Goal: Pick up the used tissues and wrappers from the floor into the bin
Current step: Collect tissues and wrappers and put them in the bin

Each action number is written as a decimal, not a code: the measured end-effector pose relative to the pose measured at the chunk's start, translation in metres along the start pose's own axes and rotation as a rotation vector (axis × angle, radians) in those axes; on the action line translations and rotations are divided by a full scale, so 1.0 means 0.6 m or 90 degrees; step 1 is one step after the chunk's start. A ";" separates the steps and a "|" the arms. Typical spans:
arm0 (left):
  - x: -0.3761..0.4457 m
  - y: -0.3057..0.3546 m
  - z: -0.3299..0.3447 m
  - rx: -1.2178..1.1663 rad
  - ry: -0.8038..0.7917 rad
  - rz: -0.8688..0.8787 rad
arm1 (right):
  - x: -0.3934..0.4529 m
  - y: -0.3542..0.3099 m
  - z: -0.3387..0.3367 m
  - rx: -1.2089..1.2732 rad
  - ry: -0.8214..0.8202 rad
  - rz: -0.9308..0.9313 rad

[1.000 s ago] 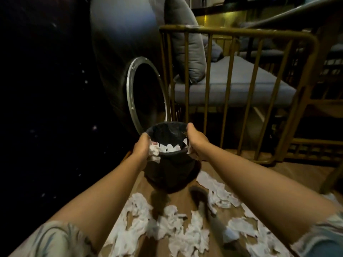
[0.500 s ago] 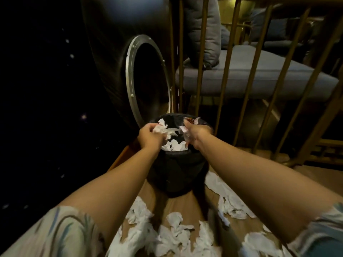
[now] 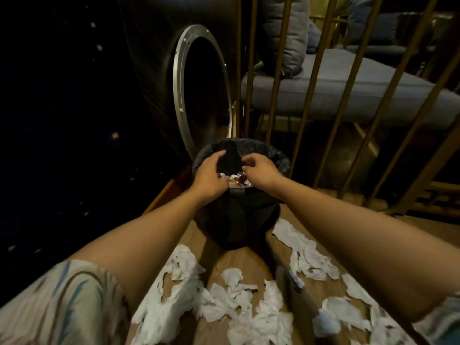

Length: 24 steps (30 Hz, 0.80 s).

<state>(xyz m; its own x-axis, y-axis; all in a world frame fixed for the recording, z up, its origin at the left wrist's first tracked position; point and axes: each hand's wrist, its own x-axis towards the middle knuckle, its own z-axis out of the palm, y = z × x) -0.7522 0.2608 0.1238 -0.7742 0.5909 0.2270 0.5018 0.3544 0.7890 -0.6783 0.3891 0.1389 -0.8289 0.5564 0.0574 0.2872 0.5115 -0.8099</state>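
Note:
A black bin [image 3: 239, 215] with a black liner stands on the wooden floor, and white tissues and a shiny wrapper [image 3: 236, 181] lie inside it. Both my hands hover over its opening. My left hand [image 3: 210, 176] is at the left rim with its fingers loosely curved and nothing in them. My right hand [image 3: 261, 170] is at the right side, fingers relaxed and slightly bent, also holding nothing. Several crumpled white tissues [image 3: 236, 302] lie scattered on the floor in front of the bin, with more tissues [image 3: 308, 257] to its right.
A gold metal railing [image 3: 313, 95] rises right behind the bin, with a grey cushioned bench [image 3: 348, 90] beyond it. A large dark drum with a silver ring [image 3: 179, 95] stands at the back left. The far left is dark.
Both hands held tissues over the bin half a second ago. Now the hands hold nothing and the tissues and a wrapper lie in the bin. My view has moved closer and lower.

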 end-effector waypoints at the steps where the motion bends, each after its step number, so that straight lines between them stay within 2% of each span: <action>1: -0.008 0.001 -0.005 0.009 0.018 -0.001 | -0.010 0.000 -0.005 -0.001 0.016 -0.016; 5: -0.053 -0.003 -0.020 0.061 0.080 0.026 | -0.058 0.010 -0.013 -0.027 0.071 -0.098; 11: -0.140 -0.005 -0.042 0.121 0.012 0.070 | -0.146 0.020 -0.020 -0.077 0.064 -0.144; 14: -0.175 0.004 -0.054 0.104 -0.027 0.075 | -0.196 0.029 -0.009 -0.084 0.036 -0.138; 18: -0.231 0.013 -0.059 0.093 0.009 0.050 | -0.255 0.050 0.014 -0.063 -0.033 -0.104; 21: -0.296 -0.004 -0.053 0.071 -0.003 0.003 | -0.305 0.064 0.027 -0.071 -0.128 -0.067; 24: -0.369 -0.046 -0.040 0.073 -0.053 -0.069 | -0.354 0.082 0.044 -0.085 -0.179 -0.048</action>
<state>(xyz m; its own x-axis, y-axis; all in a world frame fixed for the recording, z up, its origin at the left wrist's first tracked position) -0.6040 0.1029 0.0654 -0.7937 0.6014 0.0917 0.4617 0.4974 0.7345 -0.5010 0.2791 0.0715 -0.9451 0.3203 -0.0641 0.2648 0.6360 -0.7248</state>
